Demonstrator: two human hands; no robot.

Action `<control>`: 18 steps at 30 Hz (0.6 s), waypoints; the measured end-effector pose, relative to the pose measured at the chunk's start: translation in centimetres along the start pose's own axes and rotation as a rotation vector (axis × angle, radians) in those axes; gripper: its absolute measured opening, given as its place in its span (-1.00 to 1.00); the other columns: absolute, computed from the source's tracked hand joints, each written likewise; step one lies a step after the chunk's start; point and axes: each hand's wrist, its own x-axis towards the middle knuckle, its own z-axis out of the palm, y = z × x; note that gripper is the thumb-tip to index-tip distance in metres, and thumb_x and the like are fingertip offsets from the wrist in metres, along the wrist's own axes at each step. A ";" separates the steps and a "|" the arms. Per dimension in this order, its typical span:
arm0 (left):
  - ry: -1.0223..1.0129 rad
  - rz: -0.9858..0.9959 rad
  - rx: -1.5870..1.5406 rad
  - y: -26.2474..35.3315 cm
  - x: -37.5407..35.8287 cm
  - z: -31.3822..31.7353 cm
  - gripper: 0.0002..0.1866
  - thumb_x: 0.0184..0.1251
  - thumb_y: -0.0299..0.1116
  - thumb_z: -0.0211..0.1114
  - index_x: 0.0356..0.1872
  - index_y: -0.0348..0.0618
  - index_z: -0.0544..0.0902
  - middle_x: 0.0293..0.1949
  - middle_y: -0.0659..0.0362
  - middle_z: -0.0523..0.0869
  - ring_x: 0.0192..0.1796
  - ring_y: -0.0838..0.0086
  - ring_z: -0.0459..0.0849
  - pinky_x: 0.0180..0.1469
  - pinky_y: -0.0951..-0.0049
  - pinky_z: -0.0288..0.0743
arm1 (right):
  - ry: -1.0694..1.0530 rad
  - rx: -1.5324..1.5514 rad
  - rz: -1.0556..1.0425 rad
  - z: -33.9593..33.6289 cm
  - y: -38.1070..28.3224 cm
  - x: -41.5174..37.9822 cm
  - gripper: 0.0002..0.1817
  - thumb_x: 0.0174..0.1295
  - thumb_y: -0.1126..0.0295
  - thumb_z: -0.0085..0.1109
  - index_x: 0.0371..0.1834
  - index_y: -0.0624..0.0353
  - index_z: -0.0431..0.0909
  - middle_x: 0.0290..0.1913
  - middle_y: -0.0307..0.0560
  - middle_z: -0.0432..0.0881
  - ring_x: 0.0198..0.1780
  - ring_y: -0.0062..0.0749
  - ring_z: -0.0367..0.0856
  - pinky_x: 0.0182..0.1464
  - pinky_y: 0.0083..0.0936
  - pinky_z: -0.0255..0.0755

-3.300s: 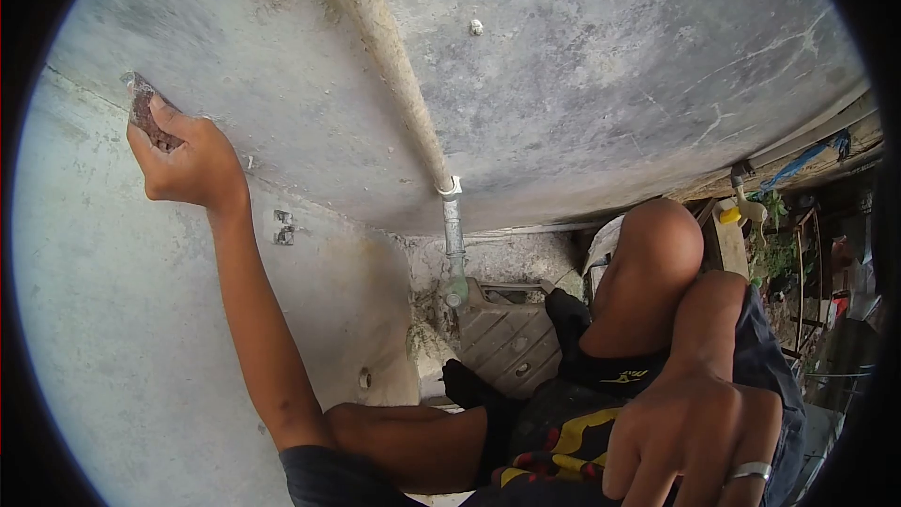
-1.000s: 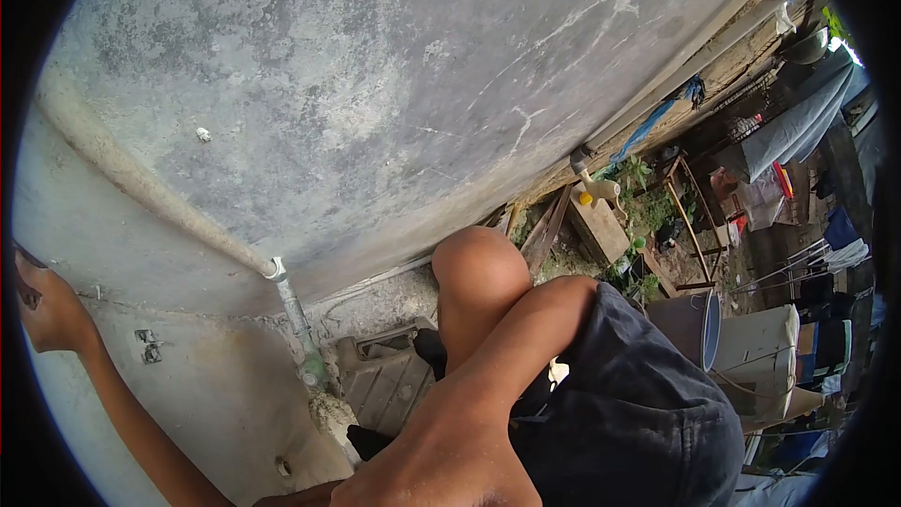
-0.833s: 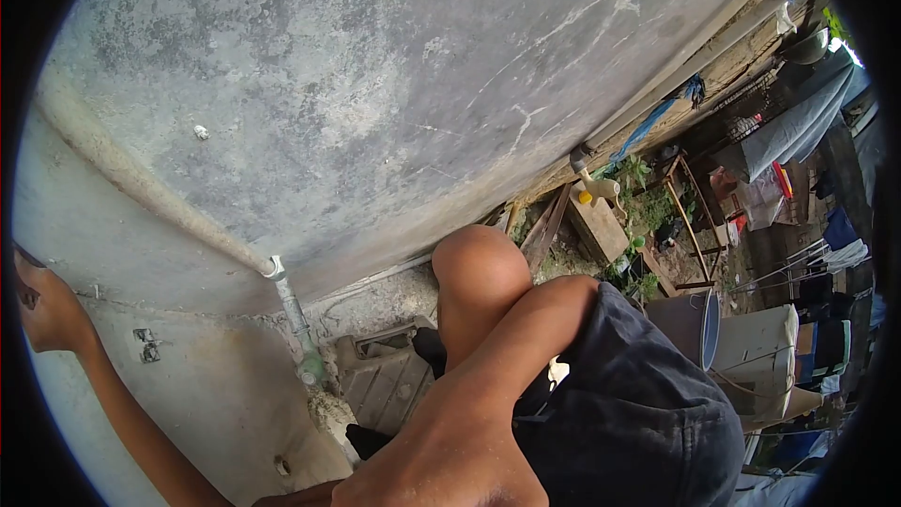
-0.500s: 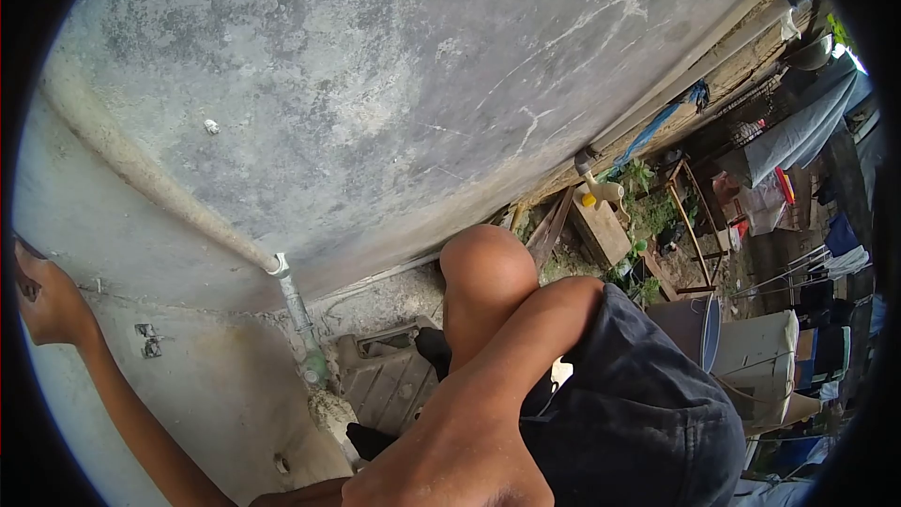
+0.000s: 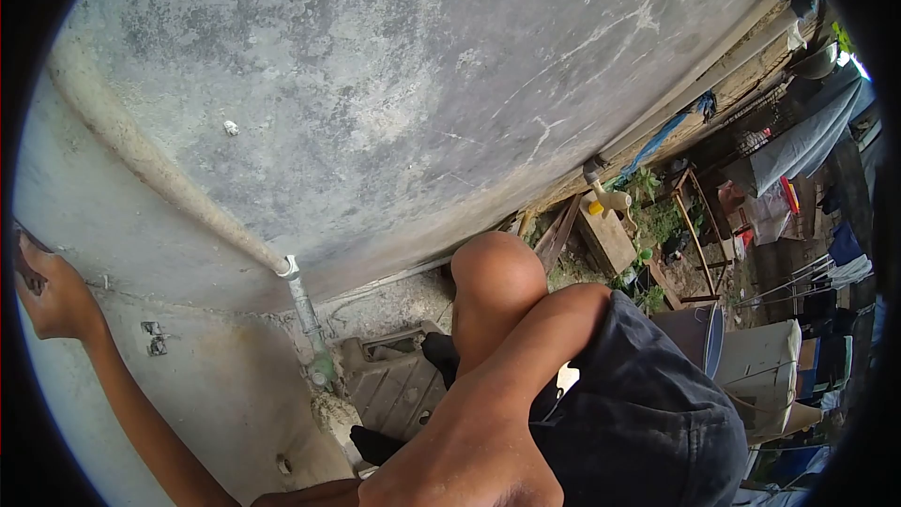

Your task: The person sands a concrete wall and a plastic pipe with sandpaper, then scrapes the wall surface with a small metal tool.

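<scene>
My left hand (image 5: 61,296) is at the far left edge of the head view, beside the pale concrete surface. Its fingers are curled closed. A dark edge shows at the fingers, but the frame's black rim cuts it off and I cannot make out what it is. The left forearm runs down to the bottom edge. In the middle, my other arm (image 5: 526,357) lies against the bent knee (image 5: 499,272) and dark shorts (image 5: 638,413). Its hand is hidden. Dark footwear (image 5: 441,357) rests by a grey ribbed block (image 5: 389,390).
A stained grey wall (image 5: 394,66) fills the top. A pale pipe (image 5: 178,178) along it joins a grey fitting (image 5: 302,305). A tap (image 5: 610,199), a wooden box (image 5: 605,237), a bucket (image 5: 694,333), a white container (image 5: 770,371) and hanging cloths (image 5: 817,131) are at the right.
The view has shifted slightly, so the wall, pipe and knee sit a little further right. My left hand keeps its curled shape at the left edge.
</scene>
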 end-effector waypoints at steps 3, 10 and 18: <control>-0.008 -0.019 0.000 -0.3 -0.3 0.4 -0.72 0.40 -0.25 0.40 -0.14 -0.31 0.81 -0.19 0.14 0.86 -0.21 0.46 0.84 -0.06 0.53 0.67 | 0.000 -0.038 0.004 -0.1 -0.2 -0.1 -0.30 0.30 0.22 0.28 0.36 0.53 0.32 0.13 0.17 0.57 0.05 -0.20 0.61 0.01 -0.44 0.54; -0.015 -0.038 0.006 0.1 -0.3 0.3 -0.72 0.40 -0.25 0.40 -0.14 -0.29 0.81 -0.19 0.15 0.86 -0.19 0.47 0.84 -0.05 0.54 0.66 | -0.007 -0.141 -0.011 -0.3 -0.2 -0.1 -0.36 0.29 0.29 0.24 0.34 0.50 0.36 0.11 0.18 0.59 0.04 -0.14 0.61 0.00 -0.41 0.53; -0.026 -0.058 0.011 0.1 -0.4 0.0 -0.72 0.40 -0.23 0.39 -0.13 -0.28 0.81 -0.18 0.16 0.86 -0.18 0.48 0.84 -0.04 0.55 0.65 | -0.056 -0.267 0.142 -0.6 -1.9 0.9 -0.43 0.23 0.41 0.18 0.32 0.42 0.42 0.07 0.17 0.61 0.00 -0.05 0.61 -0.02 -0.33 0.50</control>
